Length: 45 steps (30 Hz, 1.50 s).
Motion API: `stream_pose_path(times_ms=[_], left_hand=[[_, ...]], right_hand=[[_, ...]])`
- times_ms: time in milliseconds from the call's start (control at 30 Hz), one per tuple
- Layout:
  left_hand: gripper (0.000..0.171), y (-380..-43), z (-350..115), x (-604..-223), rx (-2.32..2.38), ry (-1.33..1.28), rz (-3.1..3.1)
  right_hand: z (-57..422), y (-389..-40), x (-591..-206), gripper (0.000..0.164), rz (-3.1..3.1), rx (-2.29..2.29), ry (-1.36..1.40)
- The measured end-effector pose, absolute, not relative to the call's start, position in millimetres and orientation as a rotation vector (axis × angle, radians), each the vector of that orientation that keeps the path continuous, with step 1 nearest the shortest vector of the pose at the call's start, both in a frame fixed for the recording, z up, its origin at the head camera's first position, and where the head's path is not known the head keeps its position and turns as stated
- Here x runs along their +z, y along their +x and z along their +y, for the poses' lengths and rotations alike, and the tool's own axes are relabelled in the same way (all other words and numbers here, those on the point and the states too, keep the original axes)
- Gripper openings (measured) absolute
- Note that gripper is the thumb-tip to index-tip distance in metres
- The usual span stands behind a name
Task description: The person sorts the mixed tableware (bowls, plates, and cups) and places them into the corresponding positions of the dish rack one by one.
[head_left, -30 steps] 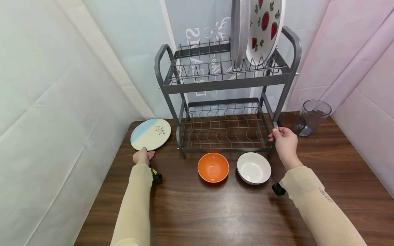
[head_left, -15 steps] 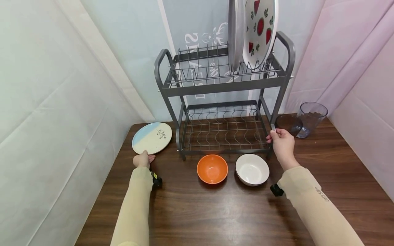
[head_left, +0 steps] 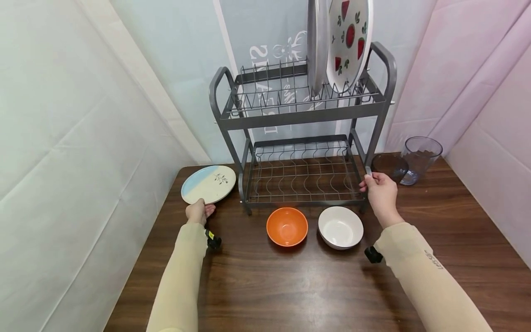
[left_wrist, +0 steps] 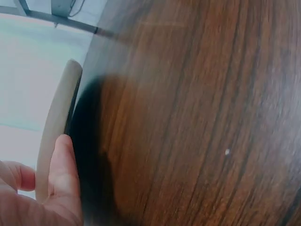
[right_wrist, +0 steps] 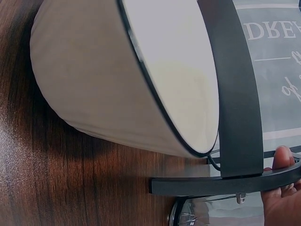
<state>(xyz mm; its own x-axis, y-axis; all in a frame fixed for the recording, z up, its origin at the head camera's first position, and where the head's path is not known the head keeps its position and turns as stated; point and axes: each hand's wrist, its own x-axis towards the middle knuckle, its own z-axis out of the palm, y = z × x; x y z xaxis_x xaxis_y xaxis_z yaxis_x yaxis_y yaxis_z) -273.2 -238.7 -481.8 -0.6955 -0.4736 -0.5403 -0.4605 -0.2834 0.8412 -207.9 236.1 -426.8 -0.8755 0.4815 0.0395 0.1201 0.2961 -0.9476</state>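
Pinching sprig-print plate (head_left: 207, 184) (left hand (head_left: 199, 213)) and dish rack (head_left: 303, 117) (right hand (head_left: 382, 196)) near worktop's (head_left: 290, 286) back edge, probably pickup stage, needing steadiness.

One table (head_left: 298, 286), one rack (head_left: 303, 118) of two tiers; two hands: left hand (head_left: 198, 212), right hand (head_left: 382, 196); two bowls: orange bowl (head_left: 287, 227), white bowl (head_left: 340, 227); three plates: blue-and-white plate (head_left: 208, 185), grey plate (head_left: 318, 46), fruit-patterned plate (head_left: 347, 46); one clear cup (head_left: 421, 159), one dark container (head_left: 387, 162)

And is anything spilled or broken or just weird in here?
I see nothing spilled or broken. The plate in the left hand and the rack the right hand grips look fine. One odd thing: the writing on the sheet behind the rack runs sideways instead of straight across.
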Motion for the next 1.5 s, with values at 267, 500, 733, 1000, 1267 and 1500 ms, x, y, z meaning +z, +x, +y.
stream_pose_path(times_ms=[267,500,733,1000,1267,1500], left_hand=[[0.052,-268.7,-232.7,-479.6,-2.274,1.172,-1.685],[0.055,-262.1,-230.8,-477.7,-2.457,1.059,-1.461],[0.057,-252.0,-229.5,-478.0,-2.581,0.928,-1.379],[0.057,-243.7,-232.5,-483.3,-2.582,0.915,-1.377],[0.055,-230.9,-233.8,-484.2,-2.615,0.887,-1.38],[0.056,-216.2,-238.5,-482.0,-2.644,0.811,-1.385]], right_hand=[[237.5,-209.3,-426.3,0.03,-2.257,1.605,-0.557],[237.4,-210.8,-427.0,0.031,-2.266,1.602,-0.554],[237.6,-210.6,-428.1,0.032,-2.279,1.588,-0.556],[237.8,-209.3,-427.4,0.032,-2.281,1.587,-0.55],[237.6,-209.0,-426.8,0.03,-2.259,1.601,-0.54],[236.5,-207.6,-427.4,0.032,-2.264,1.611,-0.534]])
